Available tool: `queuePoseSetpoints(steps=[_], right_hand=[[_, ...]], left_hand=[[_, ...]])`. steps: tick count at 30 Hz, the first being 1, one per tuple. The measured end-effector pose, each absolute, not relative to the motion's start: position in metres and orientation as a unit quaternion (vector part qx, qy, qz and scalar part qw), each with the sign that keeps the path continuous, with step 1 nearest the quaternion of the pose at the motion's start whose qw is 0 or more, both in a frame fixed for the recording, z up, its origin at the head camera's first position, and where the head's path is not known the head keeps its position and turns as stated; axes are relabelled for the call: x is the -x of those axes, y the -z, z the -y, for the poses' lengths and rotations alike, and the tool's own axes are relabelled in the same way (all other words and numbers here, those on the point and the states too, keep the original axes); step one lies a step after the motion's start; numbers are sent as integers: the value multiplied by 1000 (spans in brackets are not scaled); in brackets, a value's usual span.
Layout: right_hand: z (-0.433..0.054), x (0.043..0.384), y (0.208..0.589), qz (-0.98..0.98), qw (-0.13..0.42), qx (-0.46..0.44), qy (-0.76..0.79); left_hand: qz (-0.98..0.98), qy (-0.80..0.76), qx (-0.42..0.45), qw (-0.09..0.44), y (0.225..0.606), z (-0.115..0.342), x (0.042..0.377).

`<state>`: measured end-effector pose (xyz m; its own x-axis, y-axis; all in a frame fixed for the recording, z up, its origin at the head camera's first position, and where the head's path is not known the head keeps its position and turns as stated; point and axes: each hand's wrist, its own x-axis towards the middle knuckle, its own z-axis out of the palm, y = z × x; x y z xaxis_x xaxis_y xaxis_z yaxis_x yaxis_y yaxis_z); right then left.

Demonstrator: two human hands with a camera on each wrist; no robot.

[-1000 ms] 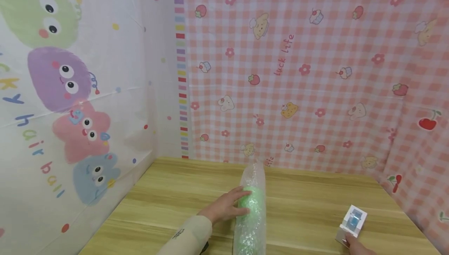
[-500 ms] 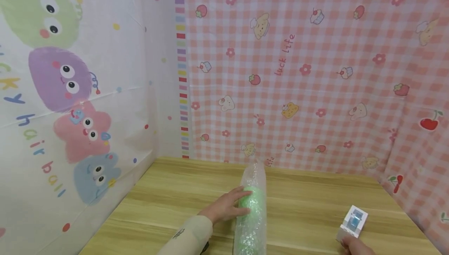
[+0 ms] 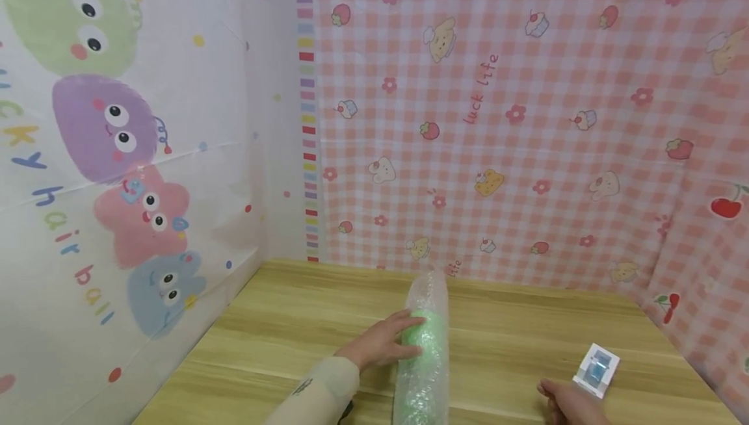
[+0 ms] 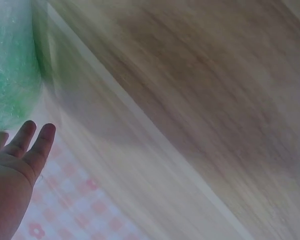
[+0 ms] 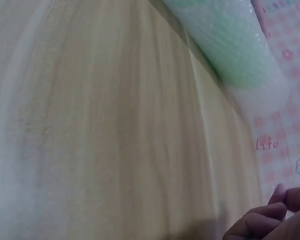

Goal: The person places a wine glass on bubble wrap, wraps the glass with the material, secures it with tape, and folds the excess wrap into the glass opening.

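Note:
A long roll of bubble wrap (image 3: 424,373) with something green inside lies lengthwise on the table in the head view. My left hand (image 3: 380,342) rests on its left side, fingers spread over the green part. In the left wrist view that hand (image 4: 15,170) shows below the green wrap (image 4: 12,70). At the right, a small white box with a blue top (image 3: 598,370) sits on the table. Just left of this box is my right hand (image 3: 567,404), its fingers curled and nothing visible in them. The right wrist view has the curled fingers (image 5: 262,220) at the lower corner.
The wood-grain table (image 3: 503,347) reaches back to a pink checked cloth (image 3: 515,152). A white cloth with cartoon figures (image 3: 210,119) hangs along the left side. A dark item (image 3: 346,411) shows under the left sleeve.
My right hand has come off the near end of the white box and moved left. The left hand stays on the bubble wrap. The head view has shifted slightly.

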<state>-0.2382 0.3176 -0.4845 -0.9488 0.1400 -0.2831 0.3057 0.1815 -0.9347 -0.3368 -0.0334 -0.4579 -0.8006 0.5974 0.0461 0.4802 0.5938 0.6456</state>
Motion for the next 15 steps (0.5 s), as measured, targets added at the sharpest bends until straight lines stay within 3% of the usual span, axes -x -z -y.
queuePoseSetpoints(steps=[6,15], right_hand=[[-282,249,454,-779,99,-139,604],[-245,277,421,-846,93,55,522]], left_hand=[[-891,-326,-306,84,457,24,338],[-887,-344,-297,79,459,11,339]])
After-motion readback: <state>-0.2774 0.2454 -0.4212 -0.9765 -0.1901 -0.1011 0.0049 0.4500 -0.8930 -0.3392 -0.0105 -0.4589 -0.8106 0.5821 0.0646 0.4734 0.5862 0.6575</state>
